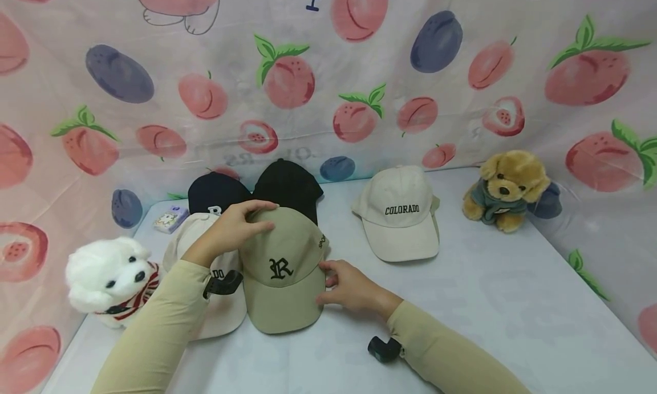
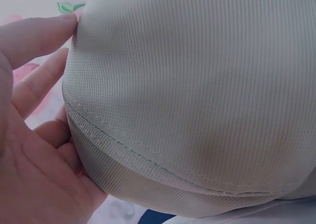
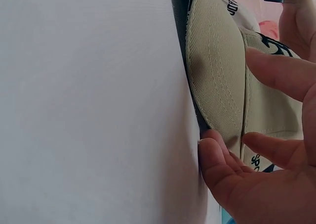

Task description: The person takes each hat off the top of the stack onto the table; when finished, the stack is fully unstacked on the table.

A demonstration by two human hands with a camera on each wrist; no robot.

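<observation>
A khaki baseball cap [image 1: 281, 248] with a dark letter R faces front, its brim low at the white table. My left hand [image 1: 231, 231] grips the crown's top, thumb in front; in the left wrist view its other fingers [image 2: 37, 88] pass partly behind the cloth. At the brim's right side, my right hand [image 1: 354, 285] holds the edge, with fingertips [image 3: 212, 152] tucked at the rim close to the tabletop. Left of this cap is a cream cap [image 1: 226, 311], partly hidden by my left arm. A navy cap [image 1: 215, 190] and a black cap [image 1: 287, 183] stand behind.
Apart on the right sits a cream COLORADO cap [image 1: 397, 211]. A brown plush dog [image 1: 508, 189] is at the back right, a white plush dog [image 1: 105, 277] at the left. A small purple-and-white pack [image 1: 171, 219] lies near the fruit-print curtain [image 1: 308, 131].
</observation>
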